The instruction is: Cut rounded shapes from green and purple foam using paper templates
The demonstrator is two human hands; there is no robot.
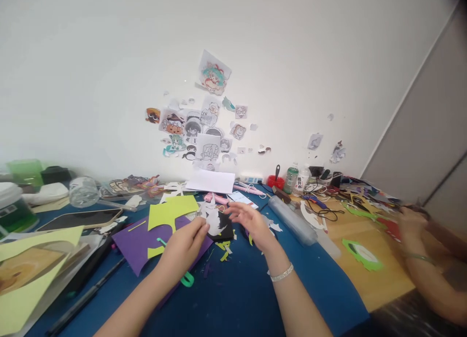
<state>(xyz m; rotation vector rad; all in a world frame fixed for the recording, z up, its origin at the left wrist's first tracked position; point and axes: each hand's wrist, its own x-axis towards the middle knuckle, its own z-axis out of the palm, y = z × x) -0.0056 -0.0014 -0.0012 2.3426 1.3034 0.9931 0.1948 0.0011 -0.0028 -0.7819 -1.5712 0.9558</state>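
Note:
My left hand [188, 247] pinches the edge of a small white paper cutout [215, 223] with thumb and fingers. My right hand [251, 225] hovers just right of the cutout, fingers apart and curved, holding nothing. Below the cutout lies a black flat piece [224, 230] on the blue mat [233, 298]. Beside my left hand is a cut yellow-green sheet [171, 210] on a purple sheet [134, 247]. A green-handled tool [188, 279] shows partly from under my left wrist. Small yellow-green scraps [225, 249] are scattered between my hands.
Left, a phone [80, 220], a pen [85, 298] and a green-white tub [16, 208] crowd the mat. A clear plastic roll [294, 220], bottles [292, 178] and a red cup [276, 181] stand at the back right. Another person's hand [412, 225] is at far right.

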